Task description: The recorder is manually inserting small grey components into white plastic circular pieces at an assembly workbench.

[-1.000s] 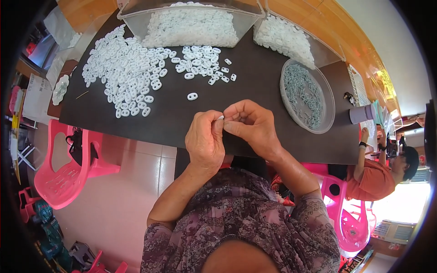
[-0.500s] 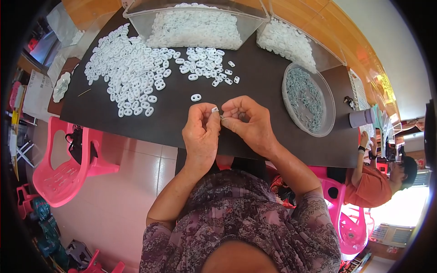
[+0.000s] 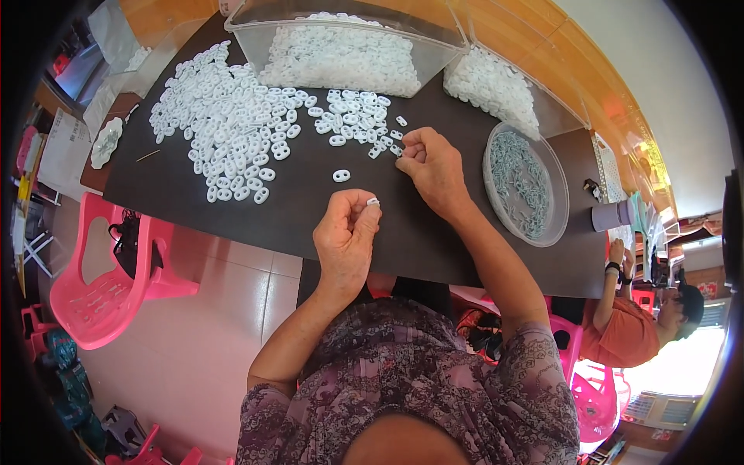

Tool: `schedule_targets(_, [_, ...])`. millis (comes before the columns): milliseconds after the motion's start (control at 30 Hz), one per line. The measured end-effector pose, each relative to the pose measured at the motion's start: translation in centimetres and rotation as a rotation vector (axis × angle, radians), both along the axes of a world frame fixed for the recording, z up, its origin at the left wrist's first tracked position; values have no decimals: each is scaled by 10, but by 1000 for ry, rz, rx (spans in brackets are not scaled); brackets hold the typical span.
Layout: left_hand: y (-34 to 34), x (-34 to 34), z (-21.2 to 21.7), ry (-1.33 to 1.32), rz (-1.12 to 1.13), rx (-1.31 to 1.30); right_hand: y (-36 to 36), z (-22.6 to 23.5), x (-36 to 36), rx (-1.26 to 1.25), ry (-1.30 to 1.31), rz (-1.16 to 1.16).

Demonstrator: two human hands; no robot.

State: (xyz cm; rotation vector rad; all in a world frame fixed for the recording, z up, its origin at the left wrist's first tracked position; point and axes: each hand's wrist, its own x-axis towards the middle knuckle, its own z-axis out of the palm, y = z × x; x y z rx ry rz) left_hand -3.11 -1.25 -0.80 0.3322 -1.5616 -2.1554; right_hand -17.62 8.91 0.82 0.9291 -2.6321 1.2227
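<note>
My left hand (image 3: 346, 236) is closed, with a small white plastic piece (image 3: 373, 201) pinched between thumb and forefinger. My right hand (image 3: 434, 172) reaches farther over the table, fingers curled together at the edge of a small group of white pieces. Its fingertips come right beside one small two-hole piece (image 3: 397, 150); whatever they grip is hidden. A larger white oval two-hole piece (image 3: 342, 176) lies alone beyond my left hand. Behind it is a cluster of similar pieces (image 3: 353, 112), and a big heap of white ovals (image 3: 232, 124) spreads to the left.
Clear bins of white pieces (image 3: 341, 58) (image 3: 496, 89) stand at the back. A round clear tray (image 3: 563, 198) of grey metal parts sits right, near a purple cup (image 3: 612, 215). A pink chair (image 3: 85, 302) is at left; another person (image 3: 624, 329) works at right.
My right hand has left my left hand and moved away across the table to the small white pieces. My left hand keeps its white piece. The view has shifted slightly.
</note>
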Motion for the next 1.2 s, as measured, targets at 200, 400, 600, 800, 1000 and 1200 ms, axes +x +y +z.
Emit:
schedule_targets(200, [-2,0,-4,26,-10,-6,13,-2,-4,-1,49,-7])
schedule_targets(400, [-3,1,-7,20,-15,-27,13,-1,2,51,157,14])
schedule_targets(600, [-2,0,-6,53,4,-22,1,-2,4,161,381,56])
schedule_targets(800, [-3,2,-5,47,-4,24,2,-1,5,175,421,120])
schedule_targets(1000, [-12,3,3,37,-74,199,15,25,42,36,-139,156])
schedule_targets(1200, [-10,6,9,29,-113,265,17,43,64,-196,-491,263])
